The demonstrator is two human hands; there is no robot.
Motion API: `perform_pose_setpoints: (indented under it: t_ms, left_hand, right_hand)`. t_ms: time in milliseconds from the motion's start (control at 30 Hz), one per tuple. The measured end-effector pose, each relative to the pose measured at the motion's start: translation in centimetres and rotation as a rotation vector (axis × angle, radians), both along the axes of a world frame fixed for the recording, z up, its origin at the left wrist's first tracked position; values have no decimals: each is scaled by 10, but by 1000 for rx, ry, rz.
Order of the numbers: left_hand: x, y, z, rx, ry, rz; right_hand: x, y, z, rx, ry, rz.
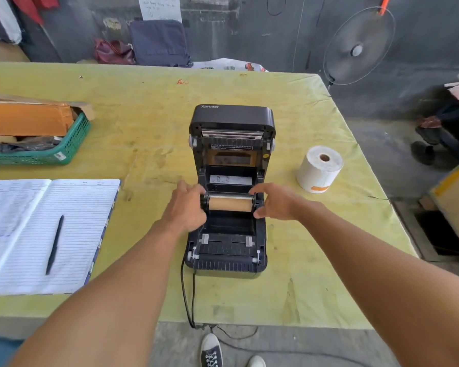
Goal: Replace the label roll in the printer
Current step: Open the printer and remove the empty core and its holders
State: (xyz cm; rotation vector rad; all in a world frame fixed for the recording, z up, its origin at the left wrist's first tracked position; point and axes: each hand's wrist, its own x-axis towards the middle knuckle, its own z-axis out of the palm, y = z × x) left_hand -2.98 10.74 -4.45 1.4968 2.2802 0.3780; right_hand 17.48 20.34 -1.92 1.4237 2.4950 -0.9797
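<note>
1. Gripping from both sides, two bare hands hold a spent cardboard core [230, 203] on its black spindle, just above the open bay of the printer [229, 234].
2. Seen from the core's middle, the left hand [186, 207] sits at 9 o'clock and the right hand [274, 201] at 3 o'clock; each touches one end.
3. The core's long axis runs straight across, 9 to 3 o'clock, square to the printer's front edge.
4. Left fingers curl around the left end cap. Right fingers and thumb are spread in a loose pinch at the right end cap.
5. The printer's lid [232, 119] stands upright at 12 o'clock from the core.
6. The new label roll [319, 169] stands on end on the yellow-green worktop [149, 128], well apart, at about 2 o'clock from the right hand, which is the nearer hand.
7. Judgement: lifting needs both ends raised evenly.
</note>
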Motion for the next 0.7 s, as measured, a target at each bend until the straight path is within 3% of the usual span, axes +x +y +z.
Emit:
perform_pose_setpoints:
  t_ms: [233,533,600,700]
  left_hand:
    - [-10,-6,-21,-8,-36,-32]
    - [3,-5,-18,228,-54,76]
    - [5,-6,-4,282,-83,91]
    - [14,-7,21,329,-285,172]
  right_hand:
    - [-12,-8,-18,81,19,-79]
    - [-16,-9,-15,92,147,-186]
    - [-16,-11,0,14,237,-228]
    - [-15,-16,26,-172,482,-369]
